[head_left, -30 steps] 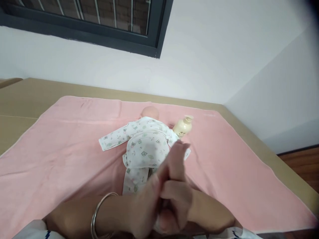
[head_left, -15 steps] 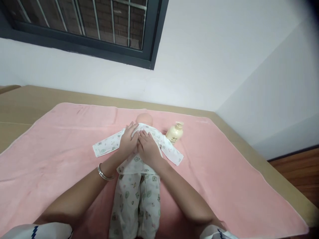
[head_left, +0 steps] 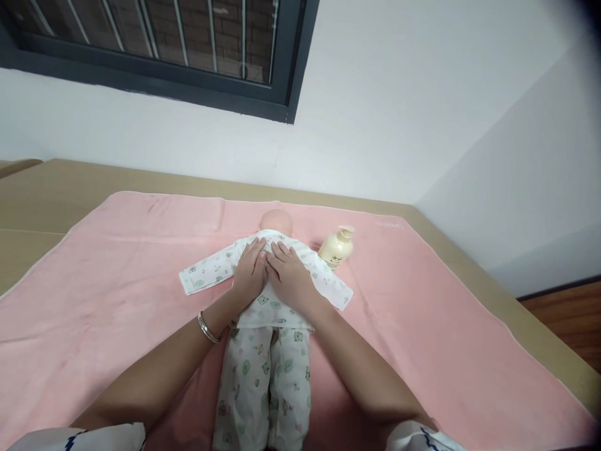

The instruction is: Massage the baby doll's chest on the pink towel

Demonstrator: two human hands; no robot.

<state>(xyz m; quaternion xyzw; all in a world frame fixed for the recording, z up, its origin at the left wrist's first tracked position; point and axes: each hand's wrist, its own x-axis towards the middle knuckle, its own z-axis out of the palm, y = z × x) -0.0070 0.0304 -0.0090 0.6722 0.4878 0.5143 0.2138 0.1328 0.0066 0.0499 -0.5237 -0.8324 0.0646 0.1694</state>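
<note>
Lying on a pink blanket (head_left: 422, 326), the doll (head_left: 275, 311) has its patterned trousers (head_left: 265, 382) nearest. A silver bangle (head_left: 208, 328) circles the left wrist, just left of the doll's hips. The left hand (head_left: 250, 270) and right hand (head_left: 290, 274) rest flat on the doll's upper body, side by side, fingers extended, pinching nothing. A cream pump bottle (head_left: 337, 247) stands by the doll's right-side sleeve as seen. Beyond the doll's head (head_left: 277, 220) is a dark-framed window (head_left: 263, 105).
</note>
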